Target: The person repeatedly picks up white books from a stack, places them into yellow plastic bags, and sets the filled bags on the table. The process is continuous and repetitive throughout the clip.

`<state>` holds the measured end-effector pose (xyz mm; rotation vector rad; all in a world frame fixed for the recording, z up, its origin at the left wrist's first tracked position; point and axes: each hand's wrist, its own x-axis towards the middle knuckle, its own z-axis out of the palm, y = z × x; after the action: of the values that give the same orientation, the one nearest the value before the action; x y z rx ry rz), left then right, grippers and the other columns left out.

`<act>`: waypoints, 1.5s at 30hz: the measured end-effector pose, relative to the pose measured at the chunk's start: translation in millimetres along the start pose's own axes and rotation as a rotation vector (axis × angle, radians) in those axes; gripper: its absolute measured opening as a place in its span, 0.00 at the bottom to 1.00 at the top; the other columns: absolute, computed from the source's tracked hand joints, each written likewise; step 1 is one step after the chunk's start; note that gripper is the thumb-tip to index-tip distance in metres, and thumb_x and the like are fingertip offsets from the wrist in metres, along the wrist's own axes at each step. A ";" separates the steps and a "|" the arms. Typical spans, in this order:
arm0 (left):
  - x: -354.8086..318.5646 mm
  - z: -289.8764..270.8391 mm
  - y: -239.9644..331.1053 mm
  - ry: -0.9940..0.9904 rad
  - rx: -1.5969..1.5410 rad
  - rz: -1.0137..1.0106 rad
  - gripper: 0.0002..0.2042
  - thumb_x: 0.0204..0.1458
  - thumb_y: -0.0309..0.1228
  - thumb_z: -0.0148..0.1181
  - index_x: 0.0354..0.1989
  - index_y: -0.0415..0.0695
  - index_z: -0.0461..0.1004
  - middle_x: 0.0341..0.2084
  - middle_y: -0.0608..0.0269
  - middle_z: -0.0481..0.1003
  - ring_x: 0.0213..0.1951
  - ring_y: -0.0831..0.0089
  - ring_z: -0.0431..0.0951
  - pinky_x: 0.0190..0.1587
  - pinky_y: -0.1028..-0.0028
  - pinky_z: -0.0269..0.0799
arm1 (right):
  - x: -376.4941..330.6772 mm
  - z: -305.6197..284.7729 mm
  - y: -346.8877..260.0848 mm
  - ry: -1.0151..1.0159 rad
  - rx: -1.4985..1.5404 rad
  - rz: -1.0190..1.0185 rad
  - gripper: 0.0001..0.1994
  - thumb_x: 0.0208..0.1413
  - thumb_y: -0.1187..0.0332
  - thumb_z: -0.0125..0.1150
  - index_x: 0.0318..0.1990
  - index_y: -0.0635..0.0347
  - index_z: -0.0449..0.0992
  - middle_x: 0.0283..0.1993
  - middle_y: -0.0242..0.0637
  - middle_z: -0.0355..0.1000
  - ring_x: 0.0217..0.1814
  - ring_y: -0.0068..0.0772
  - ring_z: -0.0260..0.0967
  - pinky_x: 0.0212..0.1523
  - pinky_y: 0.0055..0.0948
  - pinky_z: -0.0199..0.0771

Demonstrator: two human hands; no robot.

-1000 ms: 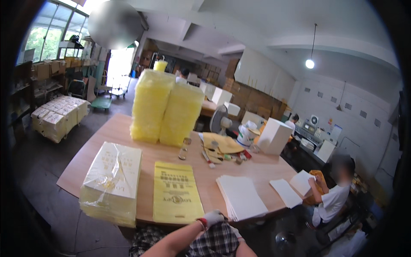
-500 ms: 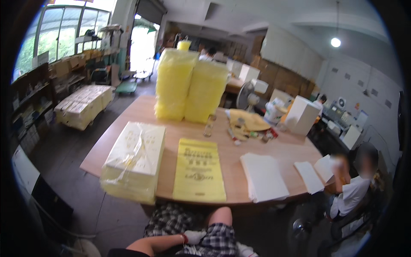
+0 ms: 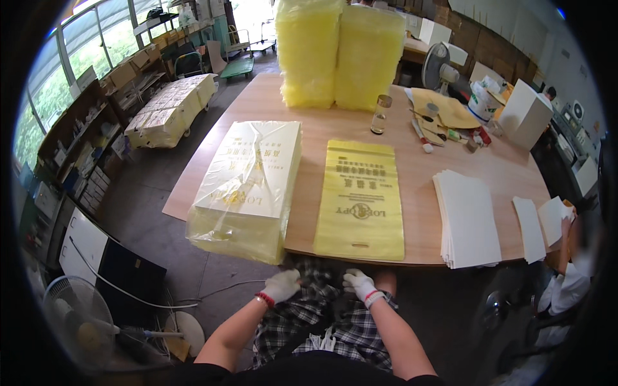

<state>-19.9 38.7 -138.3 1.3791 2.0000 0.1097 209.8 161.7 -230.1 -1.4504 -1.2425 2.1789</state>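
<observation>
Both my hands wear white gloves and are held above my plaid shorts [image 3: 351, 334], just off the table's front edge. My left hand [image 3: 282, 286] has its fingers curled inward by the plaid cloth. Likewise curled, my right hand [image 3: 358, 285] is near my right knee; whatever either hand may hold is hidden. In front of me a yellow printed plastic bag [image 3: 360, 199] lies flat on the table. To its left rests a block of white printed sheets in clear wrap [image 3: 248, 186], its sides yellowish. A stack of white sheets [image 3: 467, 219] lies to the right.
Tall stacks of yellow bags [image 3: 309, 58] stand at the back of the wooden table [image 3: 418, 161]. Beside them are a glass jar [image 3: 381, 114] and small tools on yellow sheets. A fan [image 3: 77, 315] is at lower left. A co-worker [image 3: 570, 283] sits at right.
My view has tilted down and turned left. My left hand has lifted off my lap toward the table edge, and my right hand has come up into clear sight.
</observation>
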 end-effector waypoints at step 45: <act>-10.0 10.7 -41.2 0.124 0.395 0.066 0.09 0.50 0.36 0.50 0.37 0.47 0.69 0.33 0.58 0.73 0.35 0.54 0.74 0.34 0.57 0.69 | -64.5 17.4 31.3 -0.154 -0.851 -0.220 0.18 0.52 0.54 0.51 0.46 0.52 0.71 0.44 0.43 0.72 0.46 0.44 0.69 0.47 0.33 0.67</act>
<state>-44.3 9.1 -159.4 1.7192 2.1580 -0.1849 233.4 94.7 -210.1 -1.2876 -2.4391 1.6918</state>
